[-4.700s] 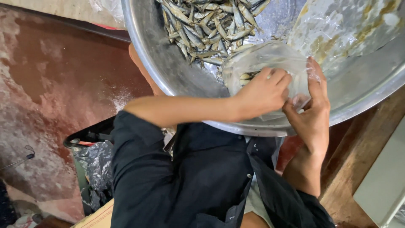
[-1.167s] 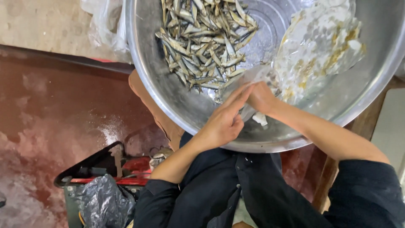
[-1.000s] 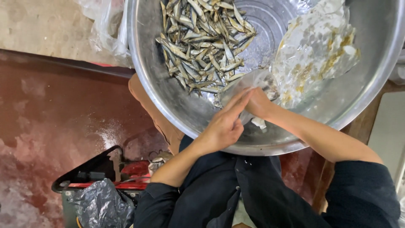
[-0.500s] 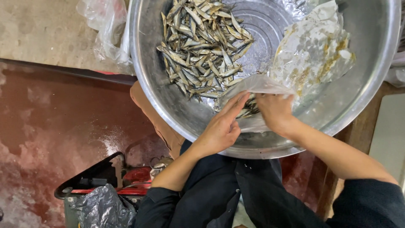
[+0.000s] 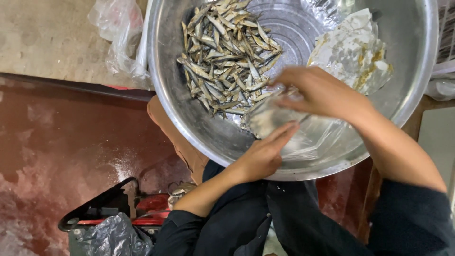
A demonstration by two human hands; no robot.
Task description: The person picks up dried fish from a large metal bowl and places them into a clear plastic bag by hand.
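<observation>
— While we look down from above, what do we see?

— We see a big shiny metal bowl (image 5: 189, 118) sitting over a lap in dark clothes (image 5: 246, 223). A pile of little silver fish (image 5: 227, 57) lies in the far left part of the bowl.

— What are the hands doing?

— Our left hand (image 5: 263, 154) reaches in over the near rim. Its fingers are flat and spread under a clear plastic bag (image 5: 279, 121), and they touch it from below. Our right hand (image 5: 320, 92) comes in from the right side. It pinches the top of the same bag with bent fingers.

— Where is the bag?

— It is inside the bowl, near the front rim, just beside the fish pile. A few fish seem to be at its mouth, but it is blurry, so we cannot tell for sure.

— What else is in the bowl?

— A crumpled white plastic sheet (image 5: 353, 50) with yellow stains lies by the far right wall.

— And outside the bowl?

— More clear bags (image 5: 116, 33) lie on the pale floor (image 5: 42, 38) past the far left rim. A wet red floor (image 5: 61, 137) is on our left. A black bag (image 5: 113, 237) sits low down at the left.
</observation>
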